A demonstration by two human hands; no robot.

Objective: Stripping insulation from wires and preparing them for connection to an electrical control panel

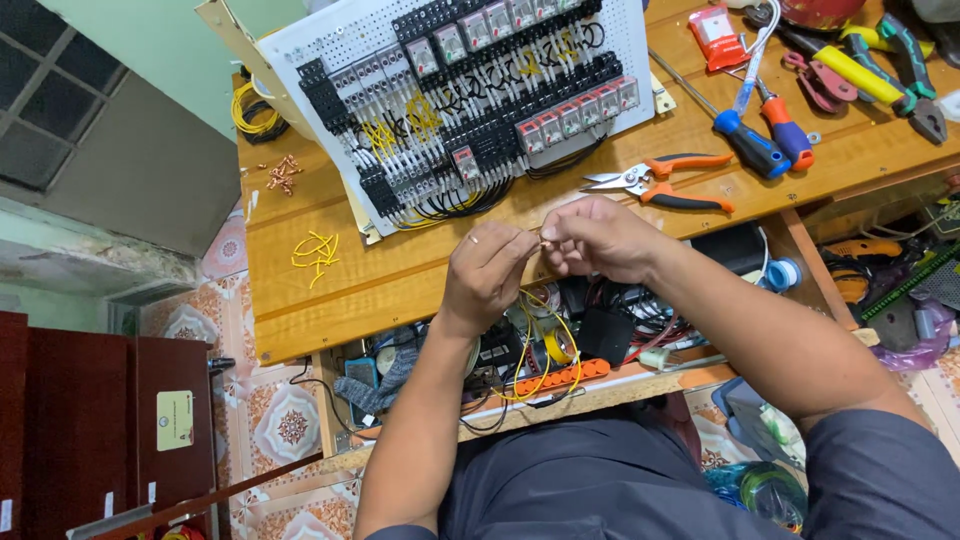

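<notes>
- While your left hand [487, 272] and right hand [597, 238] meet at the frame's centre, their fingertips are pinched narrowly on a thin yellow wire [545, 345], which loops down below your wrists.
- Because the pinch is so fine, I judge the wire end could slip or kink if either hand twists.
- Just above, orange-handled snips [655, 184] lie near your right hand; the slack could snag them.
- The white relay panel [470, 95] leans at upper centre of the wooden bench [330, 295]; cut yellow wire pieces [316, 250] lie left.
- Patterned floor tiles [285, 420] show lower left.
</notes>
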